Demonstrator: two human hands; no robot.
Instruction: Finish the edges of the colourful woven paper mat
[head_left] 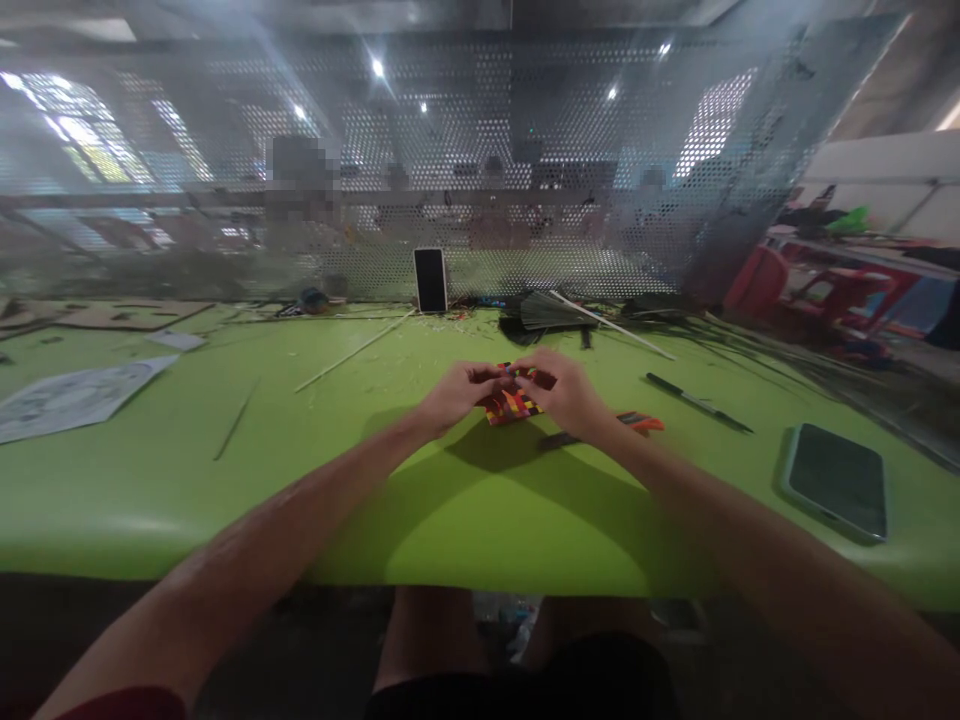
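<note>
A small woven piece (514, 406) in red, yellow and black checks is held just above the green table, in front of me. My left hand (466, 390) pinches its left side between thumb and fingers. On its right and upper edge, my right hand (559, 383) is closed too, fingertips meeting the left ones near the top. The fingers cover the upper part of the piece. Under my right wrist lies an orange-and-dark tool (643, 423), partly hidden by the forearm; its kind I cannot tell.
The green table (495, 520) carries a phone (836, 480) and a black pen (697, 402) at right. A second phone (430, 280) stands upright at the back, beside dark strips (551, 312). Printed paper (82, 395) lies at left. A perforated screen (480, 150) rises behind.
</note>
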